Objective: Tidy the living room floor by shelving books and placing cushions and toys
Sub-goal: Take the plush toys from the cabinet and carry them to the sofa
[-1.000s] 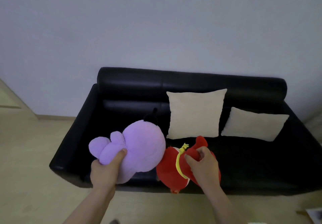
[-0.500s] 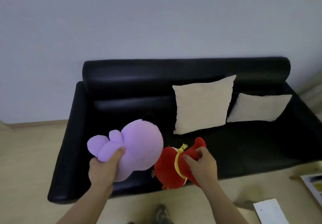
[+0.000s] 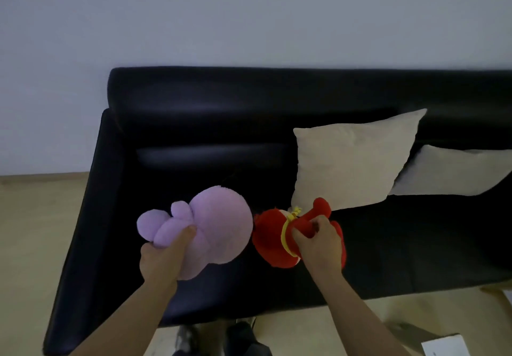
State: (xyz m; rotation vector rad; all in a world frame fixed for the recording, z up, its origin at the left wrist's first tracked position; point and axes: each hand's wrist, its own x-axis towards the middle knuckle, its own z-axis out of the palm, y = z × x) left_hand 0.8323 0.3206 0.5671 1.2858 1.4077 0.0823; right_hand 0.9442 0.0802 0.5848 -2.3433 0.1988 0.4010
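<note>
1. On the left, my left hand (image 3: pixel 162 258) has its grip pinching the purple plush toy (image 3: pixel 210 225) by its small lobes, thumb on top. The bulky body hangs past my fingers over the left seat of the black sofa (image 3: pixel 194 106). I judge that a hold this far off-centre could let the toy swing or slip out before it reaches the cushion, and it would roll off the front edge to the floor (image 3: pixel 36 217).

2. In the middle, the purple toy and the red plush toy (image 3: pixel 273 240) are touching or nearly so. If I set them down together they may push each other off the seat.

3. My right hand (image 3: pixel 318 247) has its grip closed around the red toy at its narrow part by the yellow band (image 3: pixel 285 235). The soft body could squash and slide if I loosen early.

4. Just behind the red toy leans a beige cushion (image 3: pixel 352 161), with a second cushion (image 3: pixel 454 172) lying to its right. Pushing the red toy back could tip the leaning one over.

5. Near my feet at far right lies white paper (image 3: pixel 446 346); I could step on it.
</note>
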